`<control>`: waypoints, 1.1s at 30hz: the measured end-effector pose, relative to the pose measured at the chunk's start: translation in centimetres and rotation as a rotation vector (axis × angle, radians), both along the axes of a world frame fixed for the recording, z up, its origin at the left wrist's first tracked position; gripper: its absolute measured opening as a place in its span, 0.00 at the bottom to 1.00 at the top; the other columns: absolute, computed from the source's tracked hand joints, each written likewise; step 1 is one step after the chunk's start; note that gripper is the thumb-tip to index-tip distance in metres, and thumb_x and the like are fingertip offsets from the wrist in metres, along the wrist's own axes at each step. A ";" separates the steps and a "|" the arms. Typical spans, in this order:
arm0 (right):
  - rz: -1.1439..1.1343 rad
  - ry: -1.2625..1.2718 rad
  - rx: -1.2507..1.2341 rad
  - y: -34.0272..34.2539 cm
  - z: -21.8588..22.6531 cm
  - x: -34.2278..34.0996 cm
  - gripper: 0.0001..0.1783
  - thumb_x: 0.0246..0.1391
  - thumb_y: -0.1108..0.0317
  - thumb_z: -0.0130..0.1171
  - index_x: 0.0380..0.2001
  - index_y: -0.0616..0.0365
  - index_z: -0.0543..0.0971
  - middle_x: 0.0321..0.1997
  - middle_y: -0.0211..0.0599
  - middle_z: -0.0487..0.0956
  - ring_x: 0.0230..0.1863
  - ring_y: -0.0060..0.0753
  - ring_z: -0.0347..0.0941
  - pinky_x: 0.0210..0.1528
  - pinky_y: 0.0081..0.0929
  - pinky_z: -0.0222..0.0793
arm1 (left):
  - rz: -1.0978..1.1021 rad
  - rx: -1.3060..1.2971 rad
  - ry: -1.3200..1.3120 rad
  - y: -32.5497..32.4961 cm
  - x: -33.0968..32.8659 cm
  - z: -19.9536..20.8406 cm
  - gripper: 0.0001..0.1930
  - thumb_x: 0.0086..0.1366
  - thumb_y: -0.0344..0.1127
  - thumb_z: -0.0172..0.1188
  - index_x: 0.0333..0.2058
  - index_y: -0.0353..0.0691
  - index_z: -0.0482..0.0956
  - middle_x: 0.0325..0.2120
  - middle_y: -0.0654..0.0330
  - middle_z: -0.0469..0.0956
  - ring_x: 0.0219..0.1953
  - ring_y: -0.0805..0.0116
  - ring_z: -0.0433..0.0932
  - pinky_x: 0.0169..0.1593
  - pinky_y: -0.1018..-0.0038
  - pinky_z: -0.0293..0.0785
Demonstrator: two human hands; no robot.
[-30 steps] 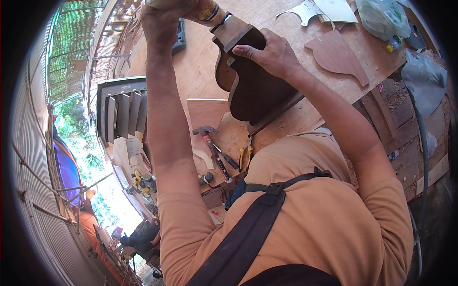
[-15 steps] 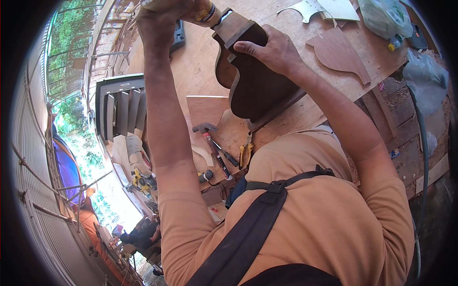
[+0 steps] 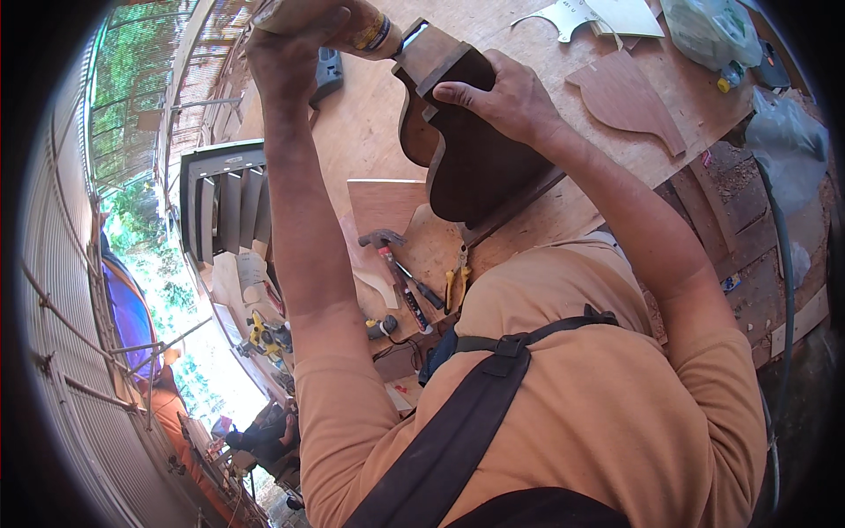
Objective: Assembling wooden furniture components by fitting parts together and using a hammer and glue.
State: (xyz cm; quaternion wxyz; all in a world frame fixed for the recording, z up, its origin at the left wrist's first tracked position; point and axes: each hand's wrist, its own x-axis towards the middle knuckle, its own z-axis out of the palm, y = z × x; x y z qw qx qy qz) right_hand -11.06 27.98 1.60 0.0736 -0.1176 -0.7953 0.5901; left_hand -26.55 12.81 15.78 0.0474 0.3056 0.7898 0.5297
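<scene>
My left hand (image 3: 295,48), at the top left, is closed around a bottle (image 3: 372,33) with a yellow and dark label. The bottle lies tilted on its side, its narrow end at the pale end face of a dark brown wooden piece (image 3: 484,163). Scrolled edges shape this piece, and a second curved board shows behind its front one. My right hand (image 3: 521,99) grips its upper right edge, thumb on the near face and the other fingers partly hidden behind. Whether anything flows from the bottle is too small to tell.
On the plywood table (image 3: 356,123) lie a claw hammer (image 3: 385,246), yellow-handled pliers (image 3: 456,283), a curved wood panel (image 3: 620,97) and white templates (image 3: 568,18). A louvred frame (image 3: 231,198) stands at left. Plastic bags (image 3: 713,31) lie at upper right.
The whole view has shifted slightly. Both hands keep their holds, and the bottle's narrow end stays at the end of the wooden piece.
</scene>
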 end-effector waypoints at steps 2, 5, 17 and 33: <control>-0.004 0.017 0.000 0.0 -0.3 0.1 0.50 0.38 0.24 0.64 0.39 0.68 0.78 0.36 0.54 0.83 0.41 0.50 0.82 0.47 0.40 0.77 | -0.004 -0.038 -0.031 0.2 0.2 0.2 0.08 0.53 0.20 0.63 0.33 0.35 0.83 0.28 0.60 0.83 0.29 0.71 0.81 0.34 0.75 0.78; -0.014 0.022 0.006 0.0 -0.4 0.1 0.49 0.38 0.24 0.64 0.39 0.67 0.78 0.35 0.53 0.83 0.41 0.50 0.82 0.46 0.40 0.77 | -0.003 -0.043 0.102 -0.5 -0.8 -0.5 0.08 0.54 0.20 0.64 0.33 0.35 0.82 0.28 0.61 0.83 0.30 0.71 0.81 0.36 0.76 0.77; -0.014 0.002 0.014 0.0 -0.1 0.6 0.50 0.38 0.24 0.64 0.39 0.69 0.77 0.34 0.53 0.82 0.39 0.48 0.82 0.44 0.38 0.78 | 0.013 0.183 0.103 2.2 0.1 -1.4 0.08 0.54 0.21 0.66 0.34 0.35 0.82 0.28 0.62 0.83 0.30 0.72 0.81 0.37 0.76 0.77; -0.008 0.009 0.030 0.0 -0.3 0.5 0.49 0.38 0.25 0.64 0.38 0.69 0.77 0.33 0.53 0.83 0.39 0.49 0.83 0.43 0.38 0.78 | 0.015 0.023 0.079 2.8 1.0 0.0 0.07 0.53 0.19 0.64 0.32 0.34 0.84 0.27 0.61 0.83 0.29 0.73 0.81 0.34 0.77 0.77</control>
